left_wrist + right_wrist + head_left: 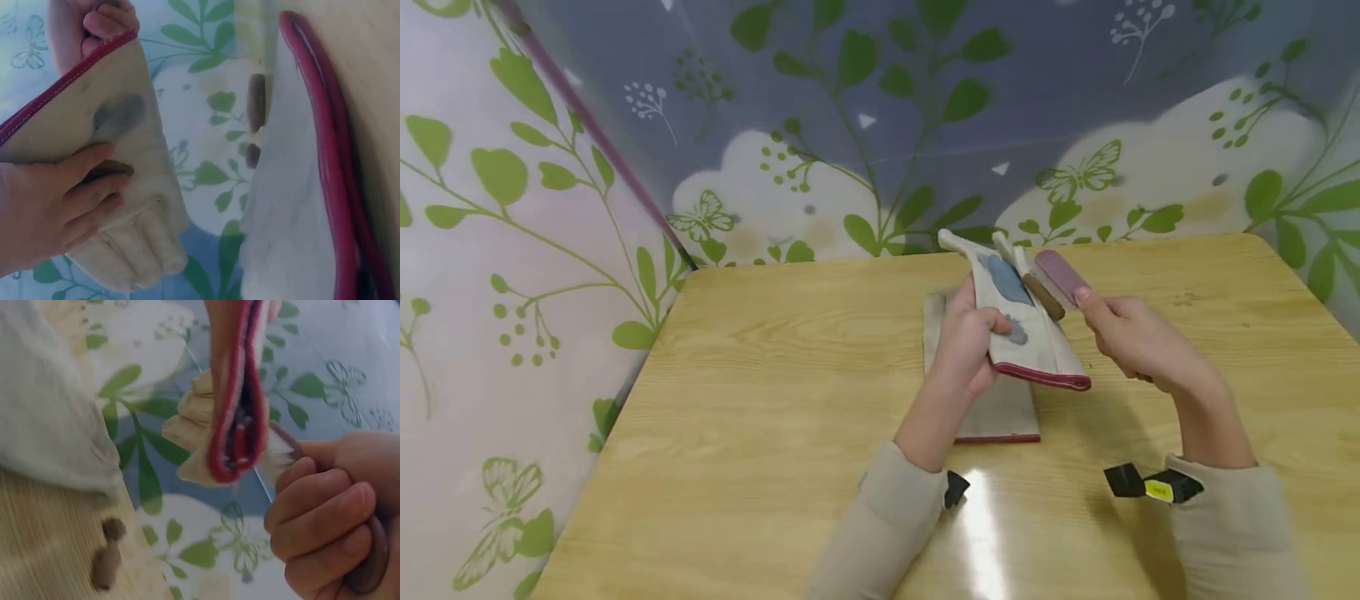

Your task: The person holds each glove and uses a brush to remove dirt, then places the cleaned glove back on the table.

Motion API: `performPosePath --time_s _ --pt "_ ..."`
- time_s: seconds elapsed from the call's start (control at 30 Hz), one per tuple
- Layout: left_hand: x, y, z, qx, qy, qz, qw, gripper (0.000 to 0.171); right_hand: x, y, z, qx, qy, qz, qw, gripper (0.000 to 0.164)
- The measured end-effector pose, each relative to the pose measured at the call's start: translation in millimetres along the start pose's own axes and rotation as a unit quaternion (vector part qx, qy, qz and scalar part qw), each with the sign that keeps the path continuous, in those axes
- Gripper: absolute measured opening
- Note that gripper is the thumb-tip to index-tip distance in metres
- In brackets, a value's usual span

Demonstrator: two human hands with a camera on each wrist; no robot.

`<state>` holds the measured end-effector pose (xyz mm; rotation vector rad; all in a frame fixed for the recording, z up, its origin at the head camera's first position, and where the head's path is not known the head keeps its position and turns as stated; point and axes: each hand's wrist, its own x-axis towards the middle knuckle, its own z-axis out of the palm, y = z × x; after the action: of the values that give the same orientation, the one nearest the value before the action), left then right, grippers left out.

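My left hand point(961, 337) holds a cream fabric work glove point(1037, 346) with a dark red cuff edge and blue-grey marks. The glove's fingers point away toward the wall, its cuff toward me. In my right hand point(1150, 342) is a brush point(1060, 273) with a mauve handle, gripped with fingers curled round it. White bristles point(278, 453) face the held glove, close beside its edge. A second glove point(1000, 412) with the same red trim lies flat on the table, partly hidden under the held one.
Both gloves are over a light wooden table point(775, 417). Two small brown lumps point(106, 565) lie on the wood near its far edge, beyond the lying glove. A patterned wall point(820, 192) borders the table at the back, another at the left.
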<state>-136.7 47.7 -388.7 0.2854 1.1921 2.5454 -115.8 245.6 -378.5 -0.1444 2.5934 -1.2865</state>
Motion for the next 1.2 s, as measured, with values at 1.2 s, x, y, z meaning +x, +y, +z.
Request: performPosePath --time_s 1.2 --pt "0.0 47.2 -31.8 -0.034 -0.042 0.021 0.9983 0.084 19 51 -20 0.028 0.058 0.044 0.997 0.063"
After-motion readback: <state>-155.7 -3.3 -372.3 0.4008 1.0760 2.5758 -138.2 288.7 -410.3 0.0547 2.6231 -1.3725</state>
